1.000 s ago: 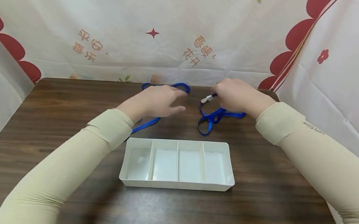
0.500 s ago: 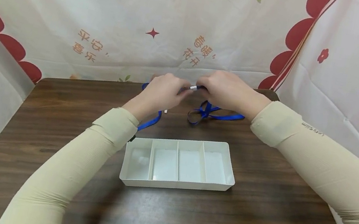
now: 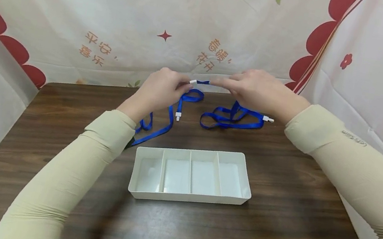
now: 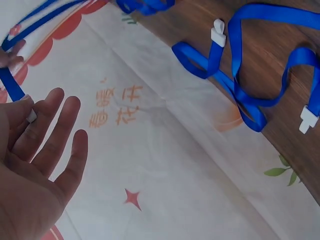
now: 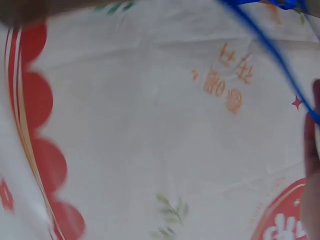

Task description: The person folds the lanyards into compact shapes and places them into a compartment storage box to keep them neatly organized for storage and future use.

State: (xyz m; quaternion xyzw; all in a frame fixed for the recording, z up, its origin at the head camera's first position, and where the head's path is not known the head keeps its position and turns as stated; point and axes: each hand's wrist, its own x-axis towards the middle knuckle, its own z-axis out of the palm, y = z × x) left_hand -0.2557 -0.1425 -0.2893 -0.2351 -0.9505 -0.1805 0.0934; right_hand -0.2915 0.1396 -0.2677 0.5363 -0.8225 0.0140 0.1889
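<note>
Blue strap [image 3: 203, 82], held at twelve o'clock from the tray [image 3: 189, 198], left hand [image 3: 158, 89] pinching its clip [image 3: 193, 81], right hand [image 3: 259, 92] pinching the strap itself; likely light, limp, sturdy, slightly slippery, best gripped by the stiffer clip.

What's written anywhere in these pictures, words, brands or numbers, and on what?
"平安喜乐": back cloth.
"春暖花开": same cloth.
"LUCK": same cloth, near the head picture's top edge.
"LetsSlim", as best I can tell: right sleeve.
Faint marks beside the red patch, right wrist view: too blurred to read.
Blue straps, white tray: no readable writing.
No readable numbers.
</note>
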